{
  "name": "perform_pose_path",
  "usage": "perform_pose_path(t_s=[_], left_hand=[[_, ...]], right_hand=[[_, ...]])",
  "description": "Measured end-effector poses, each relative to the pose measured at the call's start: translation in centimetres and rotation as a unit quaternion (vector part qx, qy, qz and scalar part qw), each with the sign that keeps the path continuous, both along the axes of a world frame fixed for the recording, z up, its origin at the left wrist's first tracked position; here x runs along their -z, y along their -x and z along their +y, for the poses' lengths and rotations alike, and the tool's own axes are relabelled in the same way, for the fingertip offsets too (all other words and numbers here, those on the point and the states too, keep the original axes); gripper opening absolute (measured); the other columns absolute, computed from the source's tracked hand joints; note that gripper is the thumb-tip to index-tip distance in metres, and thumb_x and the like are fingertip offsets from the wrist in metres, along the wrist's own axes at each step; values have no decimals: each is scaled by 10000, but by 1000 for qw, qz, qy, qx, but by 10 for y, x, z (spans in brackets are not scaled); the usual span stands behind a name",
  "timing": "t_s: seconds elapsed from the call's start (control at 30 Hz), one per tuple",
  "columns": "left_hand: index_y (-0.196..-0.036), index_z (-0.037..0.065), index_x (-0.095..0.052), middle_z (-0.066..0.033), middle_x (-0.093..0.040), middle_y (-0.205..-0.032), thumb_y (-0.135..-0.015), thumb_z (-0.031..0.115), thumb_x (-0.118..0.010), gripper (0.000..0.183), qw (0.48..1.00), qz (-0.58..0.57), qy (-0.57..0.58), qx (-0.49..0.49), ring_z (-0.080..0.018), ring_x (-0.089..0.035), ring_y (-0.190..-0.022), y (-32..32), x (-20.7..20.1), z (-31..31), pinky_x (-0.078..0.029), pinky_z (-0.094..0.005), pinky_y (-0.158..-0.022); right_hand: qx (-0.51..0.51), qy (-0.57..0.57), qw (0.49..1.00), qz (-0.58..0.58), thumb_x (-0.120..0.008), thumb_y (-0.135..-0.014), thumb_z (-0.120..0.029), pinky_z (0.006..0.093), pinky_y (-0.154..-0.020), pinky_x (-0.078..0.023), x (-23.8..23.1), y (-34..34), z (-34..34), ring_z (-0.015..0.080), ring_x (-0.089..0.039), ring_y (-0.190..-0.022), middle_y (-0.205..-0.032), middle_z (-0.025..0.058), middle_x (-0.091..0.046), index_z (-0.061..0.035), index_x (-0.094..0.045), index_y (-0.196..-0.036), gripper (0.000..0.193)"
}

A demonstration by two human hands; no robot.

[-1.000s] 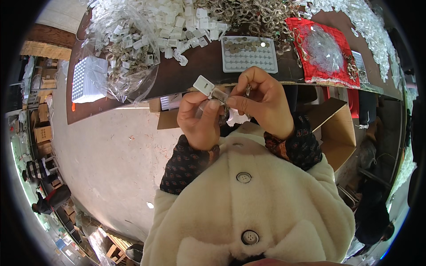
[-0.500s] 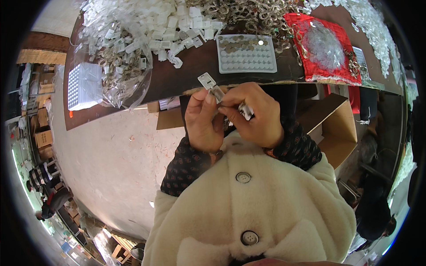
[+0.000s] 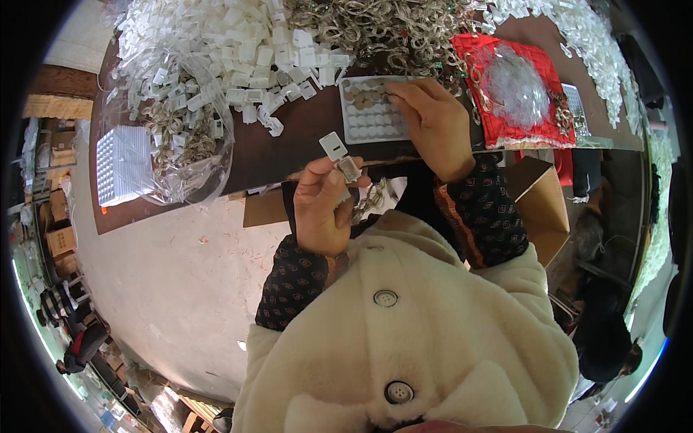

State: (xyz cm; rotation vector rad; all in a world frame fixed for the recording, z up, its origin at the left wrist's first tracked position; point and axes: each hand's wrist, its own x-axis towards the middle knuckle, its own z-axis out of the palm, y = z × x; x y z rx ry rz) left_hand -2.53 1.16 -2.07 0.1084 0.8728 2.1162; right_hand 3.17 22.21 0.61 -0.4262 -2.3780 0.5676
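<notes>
My left hand (image 3: 323,209) is closed around a small white plastic case (image 3: 348,169), with its hinged lid (image 3: 333,146) tilted up and away. A bundle of thin, brownish wire (image 3: 372,199) hangs beside that hand, below the case. Reaching over the table, my right hand (image 3: 437,124) has its fingertips brought together at the upper right of a pale dimpled tray (image 3: 375,133). Several round, coin-like discs (image 3: 366,95) lie in the tray. Whatever the right fingertips pinch is hidden.
White plastic cases (image 3: 238,43) are heaped at the back left, beside coiled wire bundles (image 3: 390,32). A red cloth (image 3: 498,133) bears clear plastic (image 3: 516,83) on the right. Stacked trays (image 3: 124,167) stand far left. An open carton (image 3: 538,209) sits below the table edge.
My right hand has left the case and moved up and right to the tray. My left hand keeps the case, slightly lower; the wire bundle now hangs beside it.
</notes>
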Motion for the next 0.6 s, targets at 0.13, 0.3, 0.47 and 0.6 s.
perform_pose_path(t_s=[0.13, 0.3, 0.47, 0.6], left_hand=[[-1166, 84, -591, -151, -679, -1175, -997, 125, -594, 174, 1000, 2, -20, 10, -158, -692, -927, 4, 4, -1, -351, -173, -426], [-1185, 45, -581, -121, -675, -1162, -1015, 153, -572, 201, 1000, 3, 10, 8, -76, -624, -790, 3, 3, 1, -323, -163, -403], [-1176, 45, -585, -106, -679, -1129, -1006, 160, -590, 205, 1000, 4, 21, 6, -74, -626, -794, 3, -1, 2, -319, -164, -401], [-1165, 74, -593, -128, -696, -1117, -975, 40, -605, 193, 998, -42, -35, -4, -151, -696, -861, 2, -2, -1, -389, -177, -454]], right_hand=[[27, -18, 999, -40, -692, -883, -103, 365, -676, -535, 2, 4, -7, 311, -667, -808, -944, 105, -662, -127, -716, -1030, 151], [32, 23, 996, -75, -680, -875, -90, 408, -694, -520, 3, 7, -7, 346, -648, -839, -952, 112, -642, -113, -661, -1002, 130], [28, 14, 993, -110, -669, -870, -44, 405, -685, -513, -7, 11, -10, 352, -636, -825, -957, 124, -633, -83, -623, -1011, 153], [-135, 117, 984, 7, -688, -839, 28, 367, -679, -522, -27, -9, -34, 316, -631, -794, -946, 128, -625, -46, -631, -997, 183]])
